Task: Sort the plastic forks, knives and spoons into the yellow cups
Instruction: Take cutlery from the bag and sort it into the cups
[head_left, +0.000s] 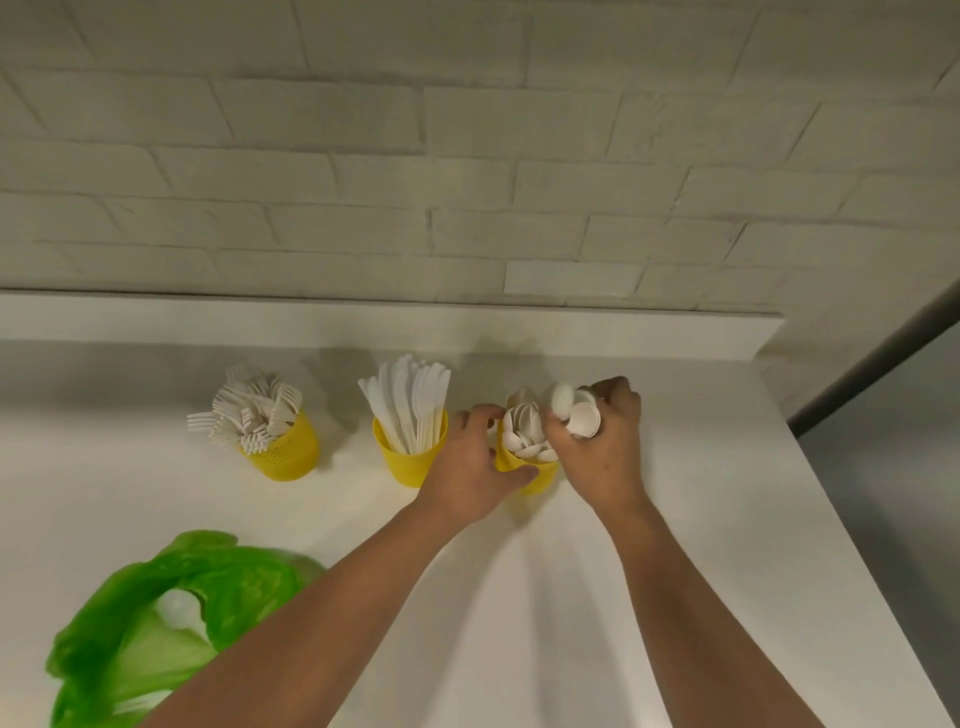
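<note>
Three yellow cups stand in a row on the white counter. The left cup (283, 452) is packed with white forks (249, 410), the middle cup (405, 462) with white knives (413, 400). The right cup (540, 475) has white spoons (524, 434) in it, bowls up. My left hand (475, 462) grips this cup round its left side. My right hand (602, 441) holds a bunch of spoons (576, 410) just over the cup's right rim, their handles hidden by my fingers.
A crumpled green plastic bag (156, 618) lies at the front left with a white spoon (179, 608) showing inside. The counter (675, 519) ends at a brick wall behind and at an edge on the right, with grey floor (893, 467) beyond.
</note>
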